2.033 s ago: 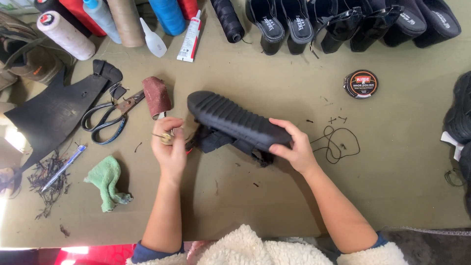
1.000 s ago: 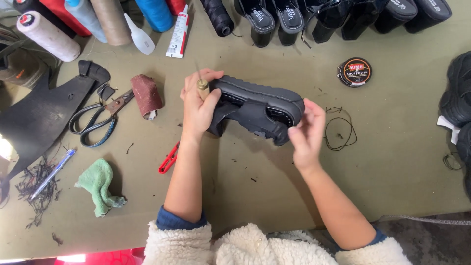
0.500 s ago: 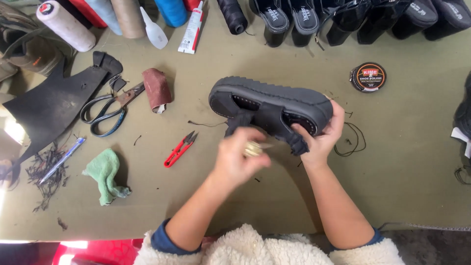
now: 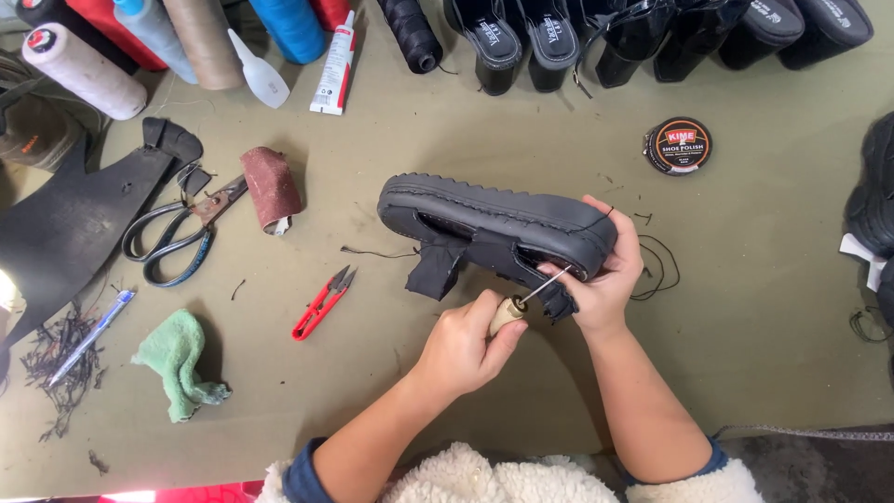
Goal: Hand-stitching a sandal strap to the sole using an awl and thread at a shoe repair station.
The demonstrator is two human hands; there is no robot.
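Head view: left hand (image 4: 461,346) grips awl (image 4: 521,303); right hand (image 4: 605,279) clasps black shoe (image 4: 494,219).

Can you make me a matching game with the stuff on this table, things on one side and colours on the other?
Things:
1. snips
2. rag
3. sandal
4. awl handle

Colours:
A. black
B. pale wood
C. red
D. green

Pairs: 1-C, 2-D, 3-A, 4-B. The right hand holds the sandal; the left hand holds the awl.
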